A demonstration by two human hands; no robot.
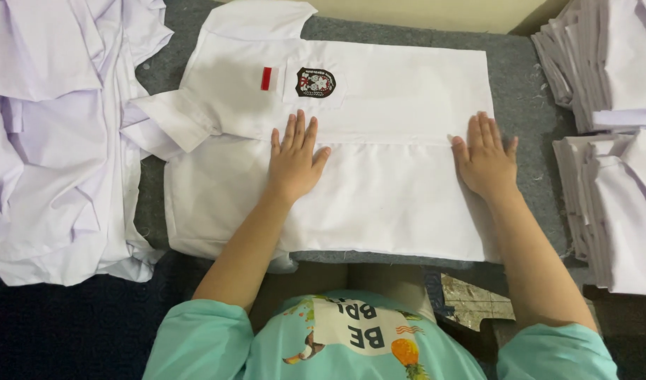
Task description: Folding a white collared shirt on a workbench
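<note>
A white short-sleeved shirt (379, 105) lies flat on the grey table (520, 91), collar to the left. Its chest pocket carries a dark crest badge (315, 82) with a small red stripe (266, 78) beside it. My left hand (295, 158) rests palm down on the shirt's middle, fingers spread, just below the pocket. My right hand (485, 158) presses flat on the shirt's right edge along a horizontal fold line. Neither hand grips anything.
A loose heap of white shirts (55, 127) covers the table's left side. Two stacks of folded white shirts stand at the right, one at the back (604, 56) and one nearer (611, 211). A cardboard box (470, 299) sits below the table's front edge.
</note>
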